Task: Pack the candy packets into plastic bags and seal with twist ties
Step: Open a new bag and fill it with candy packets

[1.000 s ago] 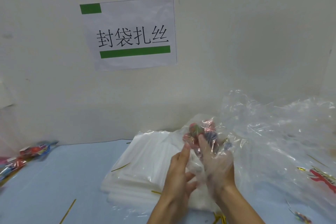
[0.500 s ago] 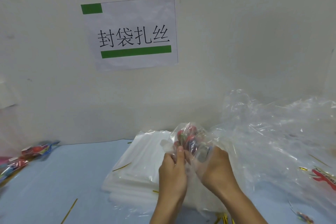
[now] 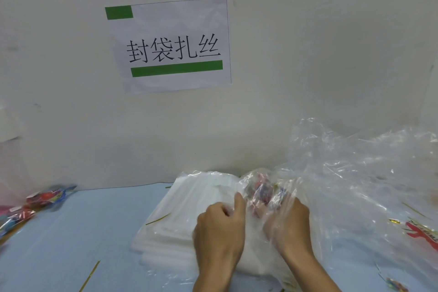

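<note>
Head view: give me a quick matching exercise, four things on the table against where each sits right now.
Things:
1. small candy bag
2. stack of flat bags
3. finished candy packs
4. loose gold twist tie

Places:
A. far left edge of the table
B. held between both hands
C. bare blue table, near left
D. centre, under the hands

Pairs: 1-B, 2-D, 3-A, 4-C

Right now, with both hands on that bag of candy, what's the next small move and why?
Probably pick up a twist tie from the stack of bags. Both the left hand and right hand grip the filled bag, and no tie shows on it yet.
</note>
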Tool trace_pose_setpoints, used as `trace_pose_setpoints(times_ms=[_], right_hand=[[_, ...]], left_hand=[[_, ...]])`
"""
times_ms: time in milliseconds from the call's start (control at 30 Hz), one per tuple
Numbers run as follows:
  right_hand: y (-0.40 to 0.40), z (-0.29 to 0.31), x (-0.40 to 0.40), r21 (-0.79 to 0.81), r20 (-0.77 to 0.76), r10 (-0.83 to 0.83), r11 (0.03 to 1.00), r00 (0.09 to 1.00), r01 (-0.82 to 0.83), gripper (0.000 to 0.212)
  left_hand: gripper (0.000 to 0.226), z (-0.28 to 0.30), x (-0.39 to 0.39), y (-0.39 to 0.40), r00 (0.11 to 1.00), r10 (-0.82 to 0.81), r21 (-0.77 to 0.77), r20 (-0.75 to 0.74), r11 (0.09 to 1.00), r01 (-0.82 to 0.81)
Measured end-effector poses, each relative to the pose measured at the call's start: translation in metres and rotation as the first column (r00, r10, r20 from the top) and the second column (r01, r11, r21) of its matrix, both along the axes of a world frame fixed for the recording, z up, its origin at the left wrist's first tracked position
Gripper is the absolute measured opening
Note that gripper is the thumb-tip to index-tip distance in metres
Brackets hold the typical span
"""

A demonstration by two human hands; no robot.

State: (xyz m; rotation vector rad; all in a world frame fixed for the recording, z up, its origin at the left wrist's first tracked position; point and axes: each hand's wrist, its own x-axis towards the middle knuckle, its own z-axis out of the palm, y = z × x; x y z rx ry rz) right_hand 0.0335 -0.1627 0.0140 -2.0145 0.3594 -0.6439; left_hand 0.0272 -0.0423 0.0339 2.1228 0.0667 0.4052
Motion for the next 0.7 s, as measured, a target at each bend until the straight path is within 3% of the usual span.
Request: trace_pose_setpoints(times_ms=[67, 133, 200, 300, 400, 467, 533, 600, 667, 700], right_hand=[[0.002, 0.000, 0.001, -0.014, 0.005, -0.010, 1.000, 1.000, 0.010, 0.010], [0.005, 0.000, 0.001, -0.127, 0.001, -0.012, 0.992, 1.000, 0.012, 0.014], [0.009, 0.000, 0.000, -0.177, 0.029, 0.033, 0.984, 0.999, -0.027, 0.013], [0.019, 0.000, -0.005, -0.231, 0.016, 0.108, 0.968, 0.994, -0.101, 0.015], [0.029, 0.000, -0.014, -0.218, -0.002, 0.161, 0.963, 0.987, -0.158, 0.020], [0.031, -0.001, -0.013, -0.119, 0.012, 0.176, 0.978, 0.984, -0.173, 0.025], [0.032, -0.003, -0.008, -0.089, -0.096, 0.190, 0.976, 0.977, -0.198, 0.023], [0.026, -0.011, -0.002, 0.114, -0.115, 0.190, 0.977, 0.975, -0.177, 0.031], [0.027, -0.008, -0.010, -0.087, -0.109, 0.290, 0.950, 0.951, -0.300, 0.037], [0.018, -0.014, -0.010, -0.077, -0.135, 0.275, 0.955, 0.952, -0.286, 0.033]], left_hand=[[0.045, 0.002, 0.002, 0.008, 0.977, 0.195, 0.113, 0.090, 0.972, -0.204], [0.043, 0.006, 0.006, 0.015, 0.944, 0.210, 0.105, 0.255, 0.964, -0.242], [0.042, 0.009, 0.009, 0.017, 0.952, -0.013, 0.174, 0.306, 0.984, -0.043], [0.050, 0.005, 0.011, 0.012, 0.945, -0.285, 0.295, 0.163, 0.927, 0.229], [0.030, 0.005, 0.010, 0.010, 0.915, -0.398, 0.254, 0.063, 0.893, 0.371], [0.023, 0.008, 0.008, 0.010, 0.887, -0.444, 0.261, 0.125, 0.878, 0.402], [0.022, 0.011, 0.006, 0.005, 0.837, -0.512, 0.300, 0.191, 0.843, 0.447], [0.025, 0.012, 0.000, -0.002, 0.758, -0.610, 0.340, 0.231, 0.781, 0.524], [0.031, 0.012, -0.005, -0.007, 0.715, -0.659, 0.354, 0.233, 0.743, 0.569], [0.032, 0.012, -0.006, -0.008, 0.723, -0.647, 0.323, 0.242, 0.756, 0.569]])
